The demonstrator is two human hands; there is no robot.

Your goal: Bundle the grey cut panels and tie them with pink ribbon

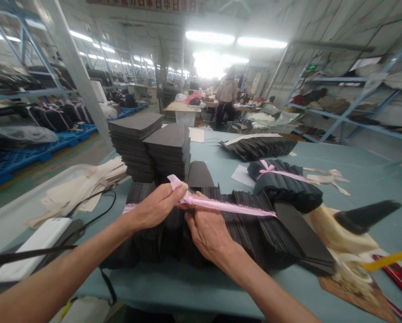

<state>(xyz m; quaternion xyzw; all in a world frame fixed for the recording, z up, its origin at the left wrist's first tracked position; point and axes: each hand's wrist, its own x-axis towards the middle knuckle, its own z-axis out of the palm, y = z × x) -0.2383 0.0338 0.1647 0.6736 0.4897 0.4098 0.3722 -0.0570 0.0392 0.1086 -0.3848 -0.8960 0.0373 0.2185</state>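
Note:
A strip of pink cloth (234, 207) runs across the top of a long row of black cut pieces (248, 229) standing on edge. Near the middle of the row, my left hand (162, 202) pinches the gathered end of the strip, and a short tail sticks up past the thumb. My right hand (207, 224) lies just to the right, its fingers curled at the strip where it bunches; its fingertips are partly hidden. Toward the right end the strip stays taut over the pieces. Behind the row rise two tall stacks of flat black pieces (169, 150).
Right of the row lies a dark bundle tied with pink cloth (281, 179). A tape dispenser-like cream object with a black handle (367, 217) sits at the right. A white power bank-like slab (32, 246) and cables lie left. Farther back, a person (226, 96) stands by tables.

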